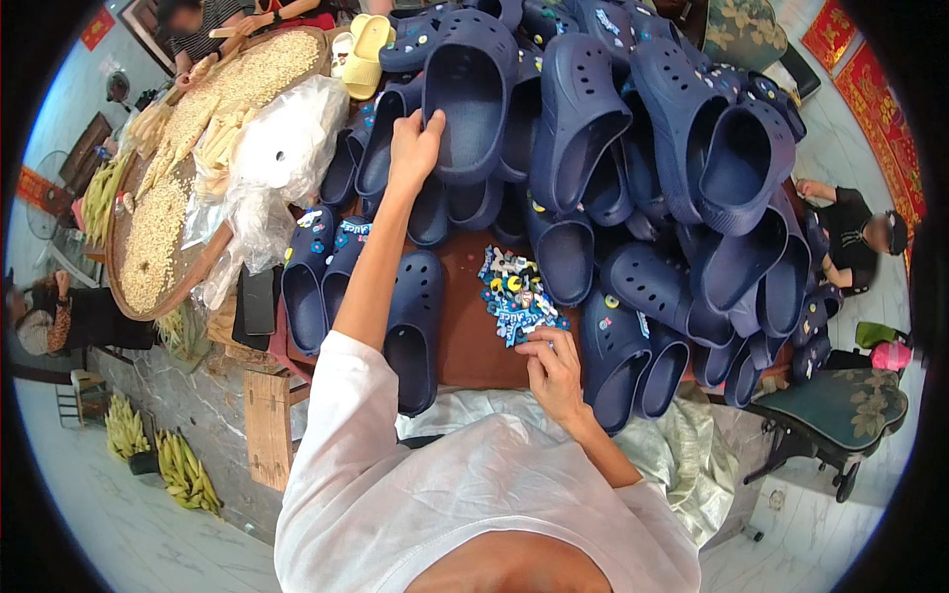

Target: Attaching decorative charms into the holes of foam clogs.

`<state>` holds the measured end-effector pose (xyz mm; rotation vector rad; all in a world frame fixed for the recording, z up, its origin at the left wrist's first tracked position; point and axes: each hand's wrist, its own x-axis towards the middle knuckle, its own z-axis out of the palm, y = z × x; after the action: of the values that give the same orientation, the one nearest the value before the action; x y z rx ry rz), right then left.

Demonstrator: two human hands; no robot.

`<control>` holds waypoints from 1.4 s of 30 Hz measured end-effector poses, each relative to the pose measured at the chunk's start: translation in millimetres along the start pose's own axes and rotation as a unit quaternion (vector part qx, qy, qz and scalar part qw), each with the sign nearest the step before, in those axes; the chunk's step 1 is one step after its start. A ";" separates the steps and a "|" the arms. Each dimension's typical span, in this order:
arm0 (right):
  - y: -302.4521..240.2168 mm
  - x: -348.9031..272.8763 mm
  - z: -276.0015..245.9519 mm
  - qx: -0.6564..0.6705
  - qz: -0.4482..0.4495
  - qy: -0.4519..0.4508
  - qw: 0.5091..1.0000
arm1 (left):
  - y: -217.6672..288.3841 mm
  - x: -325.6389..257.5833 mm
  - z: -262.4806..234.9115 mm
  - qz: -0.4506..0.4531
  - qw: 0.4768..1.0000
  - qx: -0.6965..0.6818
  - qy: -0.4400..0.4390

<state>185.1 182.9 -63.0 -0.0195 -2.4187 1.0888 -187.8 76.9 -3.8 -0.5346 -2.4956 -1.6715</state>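
we grasp the left edge of a navy-blue, perforated, rubbery clog (471, 94) in our left hand (413, 153), beyond and slightly left of the small heap of blue, white and yellow decorative charms (514, 296). our right hand (554, 371), loosely curled, is at the heap's near right edge, and we cannot tell whether it pinches a charm. left of the heap a second navy clog (415, 296) lies on the brown tabletop (460, 346), and more navy clogs (573, 104) crowd the heap's far and right sides.

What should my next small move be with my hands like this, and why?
Perhaps draw the navy-blue, hole-topped clog nearer: your left hand touches its edge, and your right hand is at the pile of small blue, yellow and white charms.
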 end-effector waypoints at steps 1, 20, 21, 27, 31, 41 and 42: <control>-1.2 -2.4 0.8 0.001 0.006 -0.001 1.000 | -1.3 5.3 2.7 0.006 0.997 0.076 0.031; 10.5 -13.3 7.7 0.008 0.059 -0.004 0.998 | 15.2 15.0 10.2 0.065 0.979 0.184 0.059; 10.4 -14.0 8.4 0.008 0.060 -0.009 0.998 | 14.6 12.3 7.1 0.076 0.978 0.185 0.061; 13.8 -6.2 10.3 -0.002 0.046 -0.028 0.999 | 28.4 -35.8 -21.2 0.098 0.984 0.140 0.052; 24.6 -3.3 17.2 -0.056 0.070 -0.011 0.996 | 21.5 -114.5 -48.5 0.077 0.995 0.066 0.012; 54.3 1.5 48.0 -0.177 0.073 -0.030 0.981 | -31.3 -266.9 -94.4 0.010 0.976 0.182 -0.122; 54.1 0.6 49.6 -0.186 0.076 -0.033 0.979 | -31.5 -273.0 -88.6 0.002 0.974 0.192 -0.121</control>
<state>153.3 185.2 -129.1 -0.2996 -2.6833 0.6911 46.3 -79.0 -68.9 -0.7306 -2.8837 -1.1294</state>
